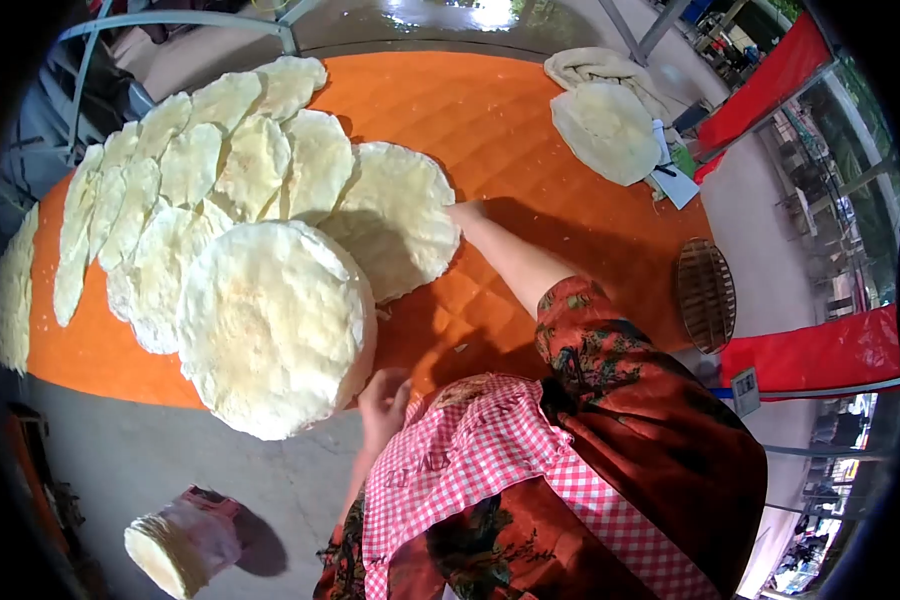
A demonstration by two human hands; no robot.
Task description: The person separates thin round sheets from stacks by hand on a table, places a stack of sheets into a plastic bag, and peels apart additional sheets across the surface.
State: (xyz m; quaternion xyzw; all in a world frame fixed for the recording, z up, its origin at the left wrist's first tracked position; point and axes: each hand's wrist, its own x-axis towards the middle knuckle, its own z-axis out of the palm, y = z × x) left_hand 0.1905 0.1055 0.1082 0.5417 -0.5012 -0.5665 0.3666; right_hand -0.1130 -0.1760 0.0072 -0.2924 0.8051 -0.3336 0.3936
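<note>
My right hand reaches across the orange tabletop and grips the right edge of a large round flatbread, its fingers closed there. That flatbread lies flat, partly behind a tall stack of flatbreads at the table's near edge. Beside the lower right of the stack, my left hand holds nothing that I can see. Its fingers are loosely curled and apart.
Overlapping flatbreads spread over the left of the orange tabletop. At the far right are another flatbread, a folded cloth and papers. A woven basket stands by the right edge. A wrapped flatbread bundle is on the floor.
</note>
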